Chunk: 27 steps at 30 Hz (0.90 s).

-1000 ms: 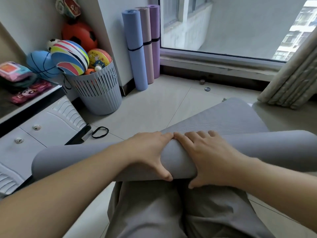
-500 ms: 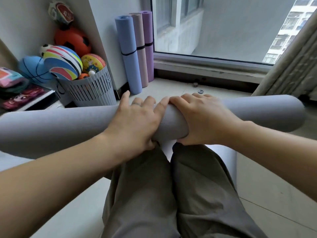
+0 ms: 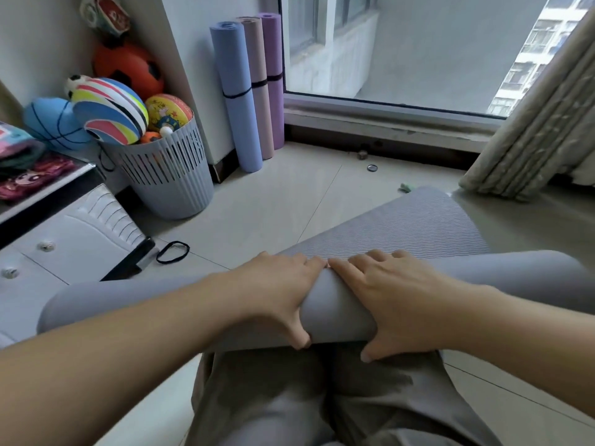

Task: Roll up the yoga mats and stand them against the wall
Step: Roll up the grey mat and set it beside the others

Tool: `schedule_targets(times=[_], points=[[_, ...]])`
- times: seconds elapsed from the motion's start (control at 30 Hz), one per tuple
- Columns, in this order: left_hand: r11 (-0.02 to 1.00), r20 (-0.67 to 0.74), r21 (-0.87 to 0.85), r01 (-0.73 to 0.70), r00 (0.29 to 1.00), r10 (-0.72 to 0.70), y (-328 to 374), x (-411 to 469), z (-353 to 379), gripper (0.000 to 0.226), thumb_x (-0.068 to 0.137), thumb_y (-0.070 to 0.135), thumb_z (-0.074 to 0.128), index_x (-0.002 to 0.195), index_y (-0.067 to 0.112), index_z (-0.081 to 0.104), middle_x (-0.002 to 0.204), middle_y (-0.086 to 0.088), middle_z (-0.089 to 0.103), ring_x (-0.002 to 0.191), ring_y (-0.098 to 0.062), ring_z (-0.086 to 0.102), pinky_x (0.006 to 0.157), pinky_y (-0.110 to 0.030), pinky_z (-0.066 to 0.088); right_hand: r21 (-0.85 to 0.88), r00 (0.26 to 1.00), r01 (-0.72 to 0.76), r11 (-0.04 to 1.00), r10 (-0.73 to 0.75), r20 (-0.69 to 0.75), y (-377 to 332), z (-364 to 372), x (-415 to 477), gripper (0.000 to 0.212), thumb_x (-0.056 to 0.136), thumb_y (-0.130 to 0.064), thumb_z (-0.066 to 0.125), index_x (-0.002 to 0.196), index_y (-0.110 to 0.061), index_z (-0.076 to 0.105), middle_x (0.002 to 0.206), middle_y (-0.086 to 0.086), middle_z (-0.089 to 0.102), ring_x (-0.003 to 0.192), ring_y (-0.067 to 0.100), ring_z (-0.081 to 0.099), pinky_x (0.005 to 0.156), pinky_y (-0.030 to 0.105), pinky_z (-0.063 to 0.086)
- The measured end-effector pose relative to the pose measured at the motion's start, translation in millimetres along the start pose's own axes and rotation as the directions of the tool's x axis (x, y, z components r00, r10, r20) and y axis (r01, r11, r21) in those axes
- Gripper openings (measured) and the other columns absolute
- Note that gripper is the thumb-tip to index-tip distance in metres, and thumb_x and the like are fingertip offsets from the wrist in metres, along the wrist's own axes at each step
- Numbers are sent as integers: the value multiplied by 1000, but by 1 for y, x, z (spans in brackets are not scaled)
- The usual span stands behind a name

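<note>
Lowered again, the grey mat (image 3: 338,304) rests at our knees, its tail flat on the floor (image 3: 273,204).
Our left hand (image 3: 277,291) and right hand (image 3: 396,300) grip the roll, fingers over, thumbs under; rolling is unfinished. Banded mats (image 3: 238,91) stand at the wall (image 3: 193,59); ball basket (image 3: 170,175) and black band (image 3: 173,251) lie nearby.

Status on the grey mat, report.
Left hand and right hand both grip grey mat. Partly rolled, tail lying flat ahead. Nothing on the tail; black band lies off left.

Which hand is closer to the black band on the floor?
Left. The left hand grips the mat right of the black band; the right hand lies farther right.
</note>
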State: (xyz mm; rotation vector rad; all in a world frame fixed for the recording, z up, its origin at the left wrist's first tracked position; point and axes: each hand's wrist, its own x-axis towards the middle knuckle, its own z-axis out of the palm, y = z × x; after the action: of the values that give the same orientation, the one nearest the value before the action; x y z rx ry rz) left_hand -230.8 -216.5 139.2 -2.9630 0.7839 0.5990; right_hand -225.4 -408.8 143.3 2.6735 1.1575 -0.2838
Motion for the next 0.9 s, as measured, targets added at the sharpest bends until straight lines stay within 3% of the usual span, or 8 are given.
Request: schedule_targets(times=[0.1,0.17,0.27,0.33,0.5,0.63,0.77,0.9], points=[[964,157,-262,38,988,4,-18,12,-10,102,59,54,81,142,35,25,133,11,46,118,-12,49,101,-33,42,-12,999,-32,999,31,-14,-4,6,5,115,63,-67,70,147,-19,7,135,4,40,118,25,44,96,43,42],[956,165,-289,59,986,-11,-20,14,-13,100,61,56,80,142,39,25,131,10,47,117,-12,50,102,-33,41,44,999,-52,998,51,2,2,6,13,110,60,-66,73,144,-23,17,129,1,44,115,23,46,94,43,43],[990,-25,69,125,992,-123,-3,9,-3,104,67,63,69,148,33,11,129,-1,44,117,-23,48,102,-45,35,157,997,-61,986,55,47,13,-3,27,105,56,-64,77,139,-23,29,124,1,50,112,22,50,94,40,45],[964,-144,205,171,979,-143,8,5,9,109,67,64,67,149,27,5,131,-3,43,117,-26,47,103,-47,33,190,995,-46,981,28,93,17,-8,34,103,56,-61,81,138,-21,31,124,2,52,112,22,51,95,37,45],[966,-210,194,170,969,-128,1,0,9,104,66,62,65,146,28,8,129,-2,44,116,-25,48,102,-46,30,61,996,-88,994,87,22,4,-3,23,117,60,-62,77,147,-17,12,131,6,47,117,27,49,96,43,43],[943,-298,262,205,947,-123,3,-13,-6,99,70,59,63,144,32,4,133,1,40,119,-25,47,111,-58,16,118,981,-93,989,112,-161,5,-6,13,88,64,-61,64,137,-23,32,119,1,52,105,24,52,88,41,45],[907,-410,296,300,897,-163,-5,-19,-41,97,73,55,66,144,32,4,133,-1,38,122,-27,44,112,-61,14,153,903,-95,984,149,-402,18,-24,28,85,56,-67,54,127,-21,45,109,4,61,93,29,59,76,42,49],[904,-351,313,292,920,-175,-1,-29,-36,99,72,57,64,143,29,1,132,-3,39,120,-27,45,109,-57,20,127,947,-38,991,76,-311,11,-26,28,86,60,-66,62,132,-26,38,114,-1,57,99,23,56,83,40,48]])
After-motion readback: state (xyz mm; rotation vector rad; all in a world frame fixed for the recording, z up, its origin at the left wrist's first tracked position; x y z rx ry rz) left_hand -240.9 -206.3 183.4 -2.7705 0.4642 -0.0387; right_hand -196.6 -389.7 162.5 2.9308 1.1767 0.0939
